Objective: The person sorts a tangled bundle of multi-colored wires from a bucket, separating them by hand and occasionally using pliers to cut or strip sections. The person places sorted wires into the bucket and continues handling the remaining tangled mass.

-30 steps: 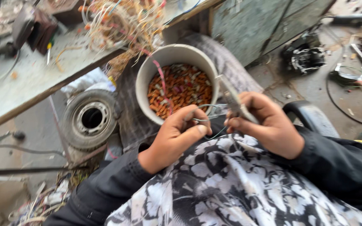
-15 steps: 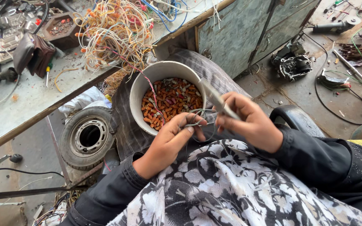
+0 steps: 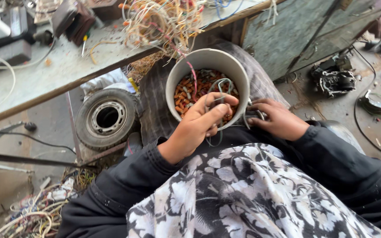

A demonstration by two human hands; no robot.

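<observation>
A white bucket (image 3: 198, 58) full of short orange and grey wire pieces (image 3: 190, 90) stands in front of my lap. My left hand (image 3: 201, 122) is over the bucket's near rim, shut on a loop of grey-green wire (image 3: 219, 84) that hangs above the pieces. My right hand (image 3: 275, 119) rests just right of the bucket's rim, fingers curled around a small metal cutting tool (image 3: 250, 115) that is mostly hidden. Both arms are in black sleeves above a black-and-white patterned cloth (image 3: 243, 194).
A workbench (image 3: 45, 66) at upper left carries a tangle of coloured wires (image 3: 162, 17) and dark boxes. A small tyre (image 3: 106, 117) lies left of the bucket. Engine parts (image 3: 334, 77) and cables lie on the floor at right. More wire scraps (image 3: 31, 216) sit at lower left.
My left hand has moved forward over the bucket with the wire loop. My right hand has dropped lower beside the rim, and the tool no longer sticks up.
</observation>
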